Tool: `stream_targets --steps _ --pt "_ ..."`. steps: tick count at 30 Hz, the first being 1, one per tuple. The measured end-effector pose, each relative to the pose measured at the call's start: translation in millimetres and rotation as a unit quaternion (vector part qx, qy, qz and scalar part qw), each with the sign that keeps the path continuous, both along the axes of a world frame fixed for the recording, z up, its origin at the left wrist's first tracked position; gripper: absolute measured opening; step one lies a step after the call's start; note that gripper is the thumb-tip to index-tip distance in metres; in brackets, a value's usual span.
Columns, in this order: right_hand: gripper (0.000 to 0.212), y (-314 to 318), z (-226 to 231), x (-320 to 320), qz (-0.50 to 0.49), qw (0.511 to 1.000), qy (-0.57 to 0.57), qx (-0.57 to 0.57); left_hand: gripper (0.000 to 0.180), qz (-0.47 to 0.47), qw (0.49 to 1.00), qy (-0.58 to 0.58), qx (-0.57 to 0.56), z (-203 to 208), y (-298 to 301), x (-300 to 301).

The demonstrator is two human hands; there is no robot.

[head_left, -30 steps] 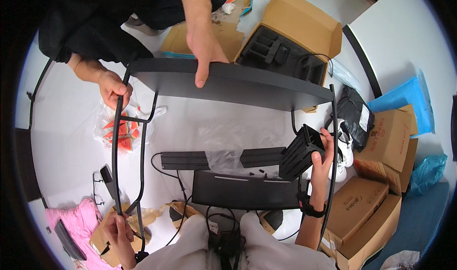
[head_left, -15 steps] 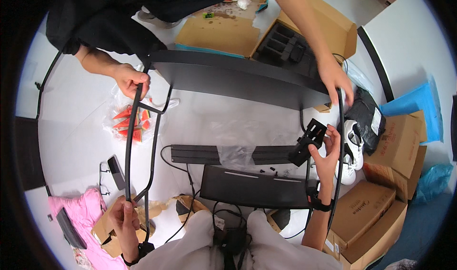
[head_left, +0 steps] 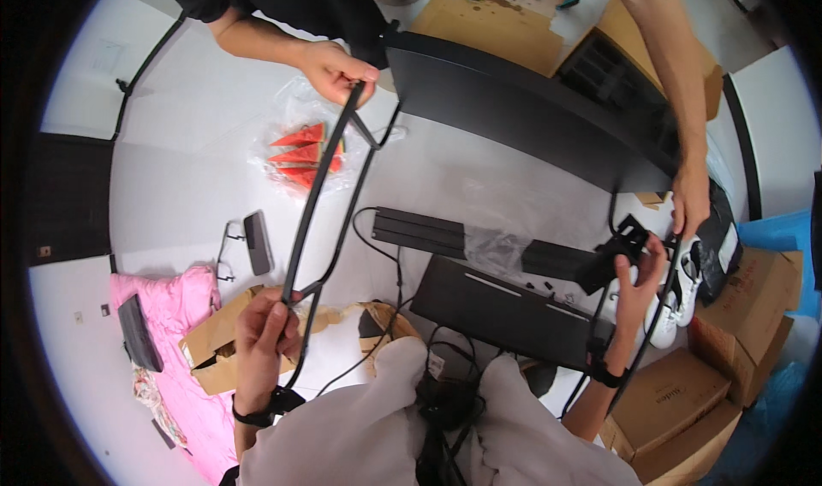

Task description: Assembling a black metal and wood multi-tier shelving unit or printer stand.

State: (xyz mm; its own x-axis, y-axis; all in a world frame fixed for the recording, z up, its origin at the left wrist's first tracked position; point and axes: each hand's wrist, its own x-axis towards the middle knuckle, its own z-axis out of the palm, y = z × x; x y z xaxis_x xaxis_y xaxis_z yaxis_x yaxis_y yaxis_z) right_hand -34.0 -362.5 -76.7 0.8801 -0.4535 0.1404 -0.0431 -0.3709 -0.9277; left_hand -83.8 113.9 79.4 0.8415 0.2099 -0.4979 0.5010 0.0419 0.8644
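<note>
My left hand (head_left: 267,336) is closed around the near end of a black metal tube frame (head_left: 315,199), at the left. At the right, my right hand (head_left: 642,282) grips a black slotted bracket-like piece (head_left: 610,263) between thumb and fingers, beside the right-hand tubes of the frame. A long black panel (head_left: 522,105) spans the far side between the tubes. Another person's hand (head_left: 342,73) grips the far left tube. That person's other hand (head_left: 690,202) is at the far right tube. On the floor below lie a black board (head_left: 492,302) and a long ridged black strip (head_left: 419,227).
Watermelon slices (head_left: 300,154) lie on a plastic bag at the left. Glasses and a dark case (head_left: 256,243) are nearby. Cardboard boxes (head_left: 668,396) and white sneakers (head_left: 676,306) stand at the right. Pink cloth (head_left: 193,293) lies at left; black cables (head_left: 398,285) trail near my knees.
The whole view has shifted and tilted, so things sit farther right. The other person's right-side hand has come down onto the tube. Both my hands keep their holds.
</note>
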Motion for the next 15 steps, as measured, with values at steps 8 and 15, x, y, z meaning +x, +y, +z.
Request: stream_targets --steps 8,15 --pt "0.054 50.8 23.7 -22.5 0.05 0.992 0.114 0.007 0.038 -0.144 0.873 -0.038 0.464 16.4 -9.2 -1.8" --pt "0.054 26.5 6.9 -47.7 -0.032 0.98 0.178 -0.083 0.03 -0.122 0.84 -0.039 0.527 5.4 -24.9 1.2"
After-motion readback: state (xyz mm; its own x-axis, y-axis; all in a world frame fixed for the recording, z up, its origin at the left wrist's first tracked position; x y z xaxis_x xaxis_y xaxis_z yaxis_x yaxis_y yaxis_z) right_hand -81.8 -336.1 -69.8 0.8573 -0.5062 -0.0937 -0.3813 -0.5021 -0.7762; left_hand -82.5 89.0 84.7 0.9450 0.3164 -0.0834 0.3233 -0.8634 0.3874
